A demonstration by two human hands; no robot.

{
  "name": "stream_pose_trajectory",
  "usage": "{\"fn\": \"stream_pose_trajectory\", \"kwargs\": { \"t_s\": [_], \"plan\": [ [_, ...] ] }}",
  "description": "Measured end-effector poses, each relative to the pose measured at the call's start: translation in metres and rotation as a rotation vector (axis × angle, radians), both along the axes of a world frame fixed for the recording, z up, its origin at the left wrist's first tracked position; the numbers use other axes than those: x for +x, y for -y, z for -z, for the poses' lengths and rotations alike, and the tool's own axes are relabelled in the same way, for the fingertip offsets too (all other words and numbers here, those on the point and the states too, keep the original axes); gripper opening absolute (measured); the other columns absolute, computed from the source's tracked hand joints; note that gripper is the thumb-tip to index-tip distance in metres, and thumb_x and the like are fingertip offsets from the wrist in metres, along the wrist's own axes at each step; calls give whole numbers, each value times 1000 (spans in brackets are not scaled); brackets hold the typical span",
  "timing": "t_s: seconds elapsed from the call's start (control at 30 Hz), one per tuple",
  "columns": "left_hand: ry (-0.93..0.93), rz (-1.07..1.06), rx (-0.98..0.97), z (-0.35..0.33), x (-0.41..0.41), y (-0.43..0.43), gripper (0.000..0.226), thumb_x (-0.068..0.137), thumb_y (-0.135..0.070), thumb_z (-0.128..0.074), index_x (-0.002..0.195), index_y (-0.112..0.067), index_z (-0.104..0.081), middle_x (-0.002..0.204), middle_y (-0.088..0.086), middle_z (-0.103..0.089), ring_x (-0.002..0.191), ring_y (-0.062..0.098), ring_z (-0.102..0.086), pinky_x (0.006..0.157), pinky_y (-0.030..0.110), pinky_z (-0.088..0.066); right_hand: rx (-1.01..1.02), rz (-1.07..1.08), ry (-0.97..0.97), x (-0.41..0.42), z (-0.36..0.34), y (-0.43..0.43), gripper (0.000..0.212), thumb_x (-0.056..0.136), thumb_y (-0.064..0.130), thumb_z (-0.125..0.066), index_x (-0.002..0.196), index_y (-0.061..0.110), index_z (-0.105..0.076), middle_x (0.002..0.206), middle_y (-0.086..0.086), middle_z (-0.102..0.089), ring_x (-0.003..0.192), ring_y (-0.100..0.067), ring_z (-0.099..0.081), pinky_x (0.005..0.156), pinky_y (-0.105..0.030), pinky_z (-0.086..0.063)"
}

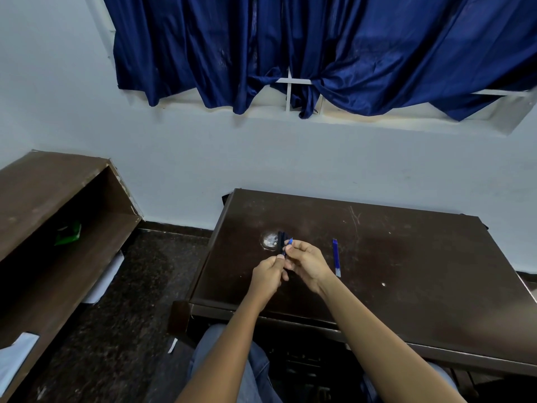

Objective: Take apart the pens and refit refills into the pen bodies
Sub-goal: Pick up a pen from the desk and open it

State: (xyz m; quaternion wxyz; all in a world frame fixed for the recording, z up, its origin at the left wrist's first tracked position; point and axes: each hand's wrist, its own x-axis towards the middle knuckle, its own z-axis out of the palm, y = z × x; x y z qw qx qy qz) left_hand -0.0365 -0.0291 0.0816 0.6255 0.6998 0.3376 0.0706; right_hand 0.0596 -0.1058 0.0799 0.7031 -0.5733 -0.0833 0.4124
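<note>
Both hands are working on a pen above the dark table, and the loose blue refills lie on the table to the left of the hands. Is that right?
Not quite: the head view shows the blue refills lying to the right of the hands, past the right hand, not left. Both it and the left hand do hold a pen above the dark table.

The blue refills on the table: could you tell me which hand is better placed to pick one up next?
Probably the right hand: the refills lie just beyond its outer side, while the left hand sits farther away. Both hands grip the pen.
</note>
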Motion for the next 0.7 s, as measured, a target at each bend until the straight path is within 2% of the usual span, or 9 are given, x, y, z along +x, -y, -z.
{"fn": "stream_pose_trajectory", "kwargs": {
  "t_s": [0.1, 0.2, 0.3, 0.43, 0.57, 0.7],
  "plan": [
    [-3, -9, -13, 2, 3, 0, 36, 100, -32, -40, 76, -19, -63, 60, -4, -55, 46, 5, -42, 41, 14, -32, -7, 40, -62, 2, 1, -2, 24, 98, 1, -42, 112, 4, -61, 95, -9, -70, 59, -9, -62, 59, -27, -50],
    [1, -10, -12, 5, 6, 2, 32, 100, -31, -40, 81, -21, -63, 61, -4, -57, 49, 4, -44, 44, 15, -34, -24, 14, -52, 1, 4, -4, 14, 95, 11, -54, 104, 5, -62, 81, -9, -62, 54, -11, -53, 51, -25, -47],
    [19, -7, -4, 10, 9, 2, 23, 100, -29, -39, 93, -21, -60, 64, -4, -57, 53, 4, -46, 50, 17, -35, -62, 56, -44, 5, 7, -9, 6, 91, 5, -60, 89, 6, -66, 77, -8, -60, 65, -12, -58, 60, -21, -51],
    [16, -12, -8, 16, 14, -4, 20, 101, -30, -38, 102, -22, -57, 69, -3, -56, 54, 3, -46, 51, 16, -35, -113, 107, -147, 14, 8, -17, 23, 92, -4, -51, 107, 3, -67, 88, -5, -68, 78, -12, -63, 70, -21, -50],
    [-1, -27, -89, 20, 22, -9, 21, 101, -29, -40, 98, -18, -58, 71, -2, -56, 52, 3, -42, 41, 11, -33, -78, 106, -353, 23, 4, -27, 34, 96, -4, -37, 122, 3, -58, 93, -3, -66, 65, -9, -62, 54, -21, -47],
    [-21, -34, -146, 24, 33, -14, 19, 100, -30, -40, 93, -22, -56, 72, -4, -53, 52, 4, -39, 42, 14, -31, -64, 35, -368, 35, 9, -34, 35, 99, 1, -31, 124, 8, -54, 97, -2, -64, 71, -13, -56, 46, -25, -41]
  ]
}}
